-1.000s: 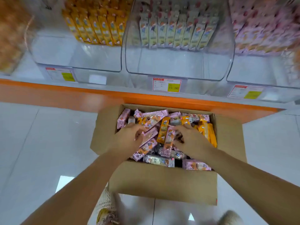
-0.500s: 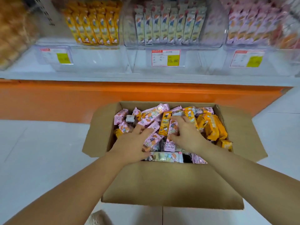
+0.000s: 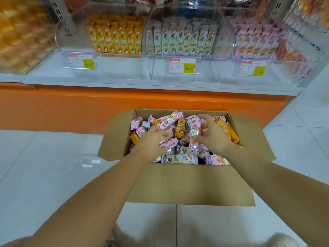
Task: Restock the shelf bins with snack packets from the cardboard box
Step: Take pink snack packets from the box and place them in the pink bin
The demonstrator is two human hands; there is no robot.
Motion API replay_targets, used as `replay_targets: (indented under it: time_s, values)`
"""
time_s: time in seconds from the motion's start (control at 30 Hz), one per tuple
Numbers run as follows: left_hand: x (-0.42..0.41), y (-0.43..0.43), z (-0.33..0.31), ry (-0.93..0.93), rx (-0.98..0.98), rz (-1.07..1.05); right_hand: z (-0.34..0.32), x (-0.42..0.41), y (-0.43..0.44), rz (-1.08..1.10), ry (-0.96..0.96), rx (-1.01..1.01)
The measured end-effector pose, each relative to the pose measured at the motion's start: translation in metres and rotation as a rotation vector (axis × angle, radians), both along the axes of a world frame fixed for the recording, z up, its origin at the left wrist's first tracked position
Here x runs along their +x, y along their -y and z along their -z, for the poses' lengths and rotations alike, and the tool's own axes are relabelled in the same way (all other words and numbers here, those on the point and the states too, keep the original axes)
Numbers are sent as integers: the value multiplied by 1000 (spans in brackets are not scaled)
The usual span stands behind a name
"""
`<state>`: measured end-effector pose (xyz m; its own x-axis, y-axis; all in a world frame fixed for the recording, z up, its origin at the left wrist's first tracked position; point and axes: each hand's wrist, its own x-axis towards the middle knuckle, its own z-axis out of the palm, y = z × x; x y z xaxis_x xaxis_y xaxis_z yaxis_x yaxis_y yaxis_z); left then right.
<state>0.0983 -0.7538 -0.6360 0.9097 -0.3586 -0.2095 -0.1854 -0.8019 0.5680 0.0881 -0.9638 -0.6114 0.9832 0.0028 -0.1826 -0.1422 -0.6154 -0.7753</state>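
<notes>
- Standing on end inside the cardboard box [image 3: 187,184], an upright pink packet [image 3: 195,129] sits in the grip of the right hand [image 3: 215,136]. It is near the middle of the box, raised above the loose snack packets [image 3: 179,158] that fill it.
- Toward the box's left side, a slanted pink packet [image 3: 169,140] lies on the pile, right under the fingers of the left hand [image 3: 152,142].
- Both forearms reach in over the box's near wall. The two hands are close together but apart, with their backs toward the camera.
- The right hand's grip is pinching: its fingers curl round the upright pink packet, though motion blur hides the fingertips.
- The left hand's grip is curled down, with the fingertips closed onto the upper end of the slanted pink packet. How firmly it holds cannot be told.
- Pink, yellow-orange and cream packets lie jumbled in the box, the yellow-orange ones mostly along its right wall.
- The box's flaps are folded outward, and it stands on the pale tiled floor [image 3: 44,166].
- Beyond the box's far wall runs an orange base [image 3: 71,107], and above that stand clear shelf bins [image 3: 156,68].
- A yellow row [image 3: 115,36] stands beyond the box's left side, a cream row [image 3: 179,41] straight beyond it, and a pink row [image 3: 258,43] beyond its right side. All the packets in them are upright.
- Price tags [image 3: 182,65] hang at the bins' fronts.
</notes>
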Motion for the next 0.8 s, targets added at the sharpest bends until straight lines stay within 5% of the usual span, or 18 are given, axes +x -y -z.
replay_targets:
  time_s: [0.5,0.8]
  values:
    - [-36,64,-181,328,-690,-151,-159,-46,45,164,271,658]
    - [37,163,-222,377,-773,-32,-203,8,112,262,563,546]
